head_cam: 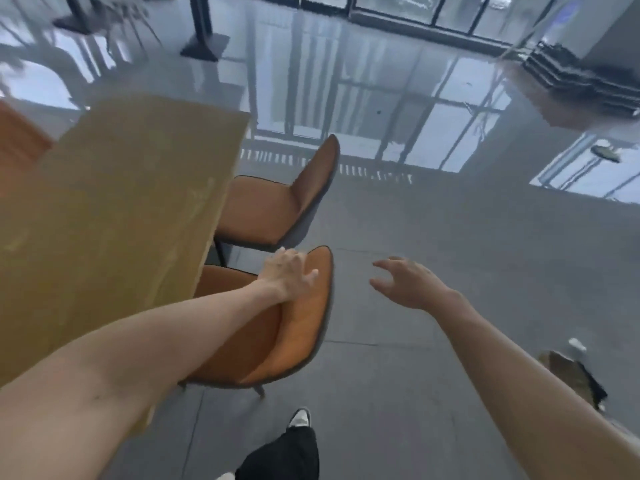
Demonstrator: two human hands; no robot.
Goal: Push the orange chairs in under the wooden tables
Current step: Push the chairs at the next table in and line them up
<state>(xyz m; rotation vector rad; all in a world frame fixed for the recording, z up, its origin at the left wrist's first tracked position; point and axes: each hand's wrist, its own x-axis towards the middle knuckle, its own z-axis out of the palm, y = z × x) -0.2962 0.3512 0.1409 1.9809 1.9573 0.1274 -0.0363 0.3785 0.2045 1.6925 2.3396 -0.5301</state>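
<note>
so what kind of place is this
Probably a cafe or canteen: a long wooden table with matching orange chairs, more pedestal tables across a glossy tiled floor, and a glass storefront.

— Can you read anything from where you stand: a label, a number, a brand?

— Nothing. I see no writing at all, and the picture is blurred.

— Not on the chairs or the worktop?

— No. The near orange chair (pixel 298 327) and the far orange chair (pixel 277 206) show plain upholstery, and the worktop (pixel 114 209) is bare wood right up to its edges.
</note>
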